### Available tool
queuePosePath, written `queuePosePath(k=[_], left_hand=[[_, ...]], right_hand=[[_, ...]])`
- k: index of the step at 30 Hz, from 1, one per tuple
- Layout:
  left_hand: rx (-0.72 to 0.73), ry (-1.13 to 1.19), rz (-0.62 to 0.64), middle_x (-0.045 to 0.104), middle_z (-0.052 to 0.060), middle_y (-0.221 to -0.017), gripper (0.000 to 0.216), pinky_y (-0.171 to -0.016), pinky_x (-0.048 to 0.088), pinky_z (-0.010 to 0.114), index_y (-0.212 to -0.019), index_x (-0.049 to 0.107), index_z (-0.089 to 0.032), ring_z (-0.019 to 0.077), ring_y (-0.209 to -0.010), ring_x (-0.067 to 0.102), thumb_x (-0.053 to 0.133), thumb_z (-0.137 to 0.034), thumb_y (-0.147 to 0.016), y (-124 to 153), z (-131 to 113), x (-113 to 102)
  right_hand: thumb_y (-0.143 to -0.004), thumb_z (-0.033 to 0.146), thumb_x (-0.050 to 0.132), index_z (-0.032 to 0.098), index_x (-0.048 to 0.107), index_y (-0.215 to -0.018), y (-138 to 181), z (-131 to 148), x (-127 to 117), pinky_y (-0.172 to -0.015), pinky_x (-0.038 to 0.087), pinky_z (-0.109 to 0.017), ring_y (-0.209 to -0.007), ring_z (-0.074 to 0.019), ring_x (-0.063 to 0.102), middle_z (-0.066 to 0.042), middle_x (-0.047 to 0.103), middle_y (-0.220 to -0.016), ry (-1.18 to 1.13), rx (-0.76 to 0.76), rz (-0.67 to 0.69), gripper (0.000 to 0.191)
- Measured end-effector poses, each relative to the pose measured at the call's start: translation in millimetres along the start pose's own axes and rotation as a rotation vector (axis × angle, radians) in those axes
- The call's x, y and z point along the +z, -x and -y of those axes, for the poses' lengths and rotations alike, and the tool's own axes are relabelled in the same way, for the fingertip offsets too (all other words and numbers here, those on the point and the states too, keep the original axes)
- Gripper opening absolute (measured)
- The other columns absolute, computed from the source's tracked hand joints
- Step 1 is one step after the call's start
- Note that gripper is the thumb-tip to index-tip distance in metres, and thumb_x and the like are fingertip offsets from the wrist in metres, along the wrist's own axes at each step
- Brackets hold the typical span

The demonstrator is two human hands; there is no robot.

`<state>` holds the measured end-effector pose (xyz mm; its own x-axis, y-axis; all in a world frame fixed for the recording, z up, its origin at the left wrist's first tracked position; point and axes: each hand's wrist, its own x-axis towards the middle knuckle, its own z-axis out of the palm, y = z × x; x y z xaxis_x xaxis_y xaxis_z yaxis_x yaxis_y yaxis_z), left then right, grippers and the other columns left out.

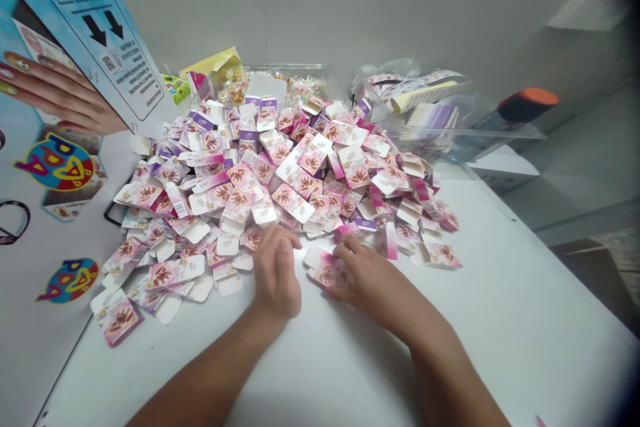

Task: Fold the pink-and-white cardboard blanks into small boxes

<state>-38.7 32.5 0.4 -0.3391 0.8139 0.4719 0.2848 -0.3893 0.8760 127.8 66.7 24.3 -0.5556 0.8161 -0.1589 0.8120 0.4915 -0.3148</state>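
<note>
My right hand [360,273] is closed on a small pink-and-white cardboard box [327,269] just above the white table, its end flap open toward the left. Beside it, my left hand [277,273] is curled with the thumb on top; whatever it may hold is hidden. Both hands are at the front edge of a large heap of similar small cartons [240,197], many with open white flaps and pink or purple sides. One carton [117,317] lies at the heap's near left corner.
A tall printed display board [125,47] stands on the left. Behind the heap sit a clear tray [320,69] of bagged colourful pieces and a yellow box [215,61]. At right, a clear bin [515,133] holds packets and an orange-ended dark tube [525,103]. The white table [500,307] extends rightward.
</note>
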Motion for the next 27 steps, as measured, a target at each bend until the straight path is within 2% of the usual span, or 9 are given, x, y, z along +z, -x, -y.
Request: queuePosePath(k=[5,7,9,12,14,18,22,24,27], left_hand=[[-0.110,0.022,-0.004,0.047,0.001,-0.069,0.040,-0.065,0.034,0.032,-0.069,0.050,-0.019,0.0155,-0.068,0.045,0.030,-0.039,-0.097,0,1,-1],[-0.216,0.077,0.073,0.046,0.000,-0.068,0.037,-0.065,0.034,0.031,-0.070,0.051,-0.019,0.0146,-0.068,0.044,0.038,-0.042,-0.095,0,-2,0],[-0.355,0.224,0.208,0.053,0.001,-0.075,0.030,-0.069,0.038,0.029,-0.083,0.057,-0.019,0.0148,-0.072,0.048,0.047,-0.046,-0.091,0,-6,1],[-0.546,0.524,0.397,0.063,0.005,-0.091,0.040,-0.076,0.045,0.030,-0.113,0.057,-0.019,0.0181,-0.084,0.058,0.050,-0.050,-0.089,0,-9,4],[-0.615,0.667,0.422,0.066,0.007,-0.092,0.048,-0.077,0.048,0.030,-0.114,0.060,-0.017,0.0204,-0.089,0.061,0.043,-0.055,-0.090,0,-6,6],[-0.725,0.833,0.316,0.069,0.011,-0.093,0.062,-0.079,0.052,0.034,-0.108,0.066,-0.014,0.0248,-0.096,0.064,0.036,-0.064,-0.088,-2,1,8],[-0.737,0.858,0.142,0.071,0.011,-0.096,0.065,-0.079,0.055,0.041,-0.112,0.066,-0.017,0.0295,-0.103,0.063,0.034,-0.068,-0.086,-3,4,9],[-0.726,0.805,0.057,0.071,0.010,-0.100,0.060,-0.082,0.056,0.044,-0.113,0.065,-0.021,0.0302,-0.108,0.062,0.035,-0.066,-0.087,-2,4,10],[-0.736,0.724,-0.013,0.070,0.006,-0.106,0.055,-0.088,0.054,0.042,-0.113,0.066,-0.024,0.0282,-0.115,0.059,0.039,-0.064,-0.087,0,5,10]], right_hand=[[-0.080,0.042,0.069,0.020,0.056,-0.106,4,-1,-9,-0.085,0.047,-0.043,-0.104,-0.0302,0.055,-0.011,0.059,-0.111,-0.147,-0.063,-0.257,0.036],[-0.081,0.046,0.067,0.021,0.054,-0.109,4,2,-9,-0.080,0.048,-0.037,-0.093,-0.0247,0.058,-0.008,0.062,-0.103,-0.315,-0.088,-0.409,0.040],[-0.081,0.047,0.067,0.019,0.052,-0.109,1,6,-4,-0.070,0.049,-0.031,-0.079,-0.0200,0.060,-0.006,0.063,-0.091,-0.422,-0.128,-0.528,0.042],[-0.087,0.039,0.062,0.017,0.054,-0.100,-6,14,9,-0.061,0.045,-0.029,-0.070,-0.0179,0.058,-0.008,0.065,-0.087,-0.334,-0.288,-0.580,0.027],[-0.090,0.032,0.059,0.017,0.055,-0.093,-10,19,17,-0.062,0.042,-0.031,-0.071,-0.0185,0.058,-0.009,0.067,-0.087,-0.194,-0.384,-0.637,0.016],[-0.083,0.023,0.069,0.020,0.054,-0.090,-11,28,21,-0.067,0.036,-0.035,-0.068,-0.0189,0.049,-0.003,0.066,-0.072,-0.005,-0.368,-0.874,0.017],[-0.080,0.024,0.072,0.021,0.051,-0.089,-9,34,20,-0.067,0.036,-0.035,-0.067,-0.0189,0.046,0.000,0.053,-0.065,-0.046,-0.272,-1.041,0.023],[-0.081,0.021,0.070,0.020,0.051,-0.100,-9,34,19,-0.070,0.040,-0.036,-0.077,-0.0216,0.050,-0.006,0.056,-0.080,-0.068,-0.294,-1.034,0.027],[-0.084,0.016,0.065,0.017,0.049,-0.120,-8,32,17,-0.083,0.043,-0.042,-0.100,-0.0273,0.048,-0.016,0.053,-0.113,-0.057,-0.376,-0.864,0.040]])
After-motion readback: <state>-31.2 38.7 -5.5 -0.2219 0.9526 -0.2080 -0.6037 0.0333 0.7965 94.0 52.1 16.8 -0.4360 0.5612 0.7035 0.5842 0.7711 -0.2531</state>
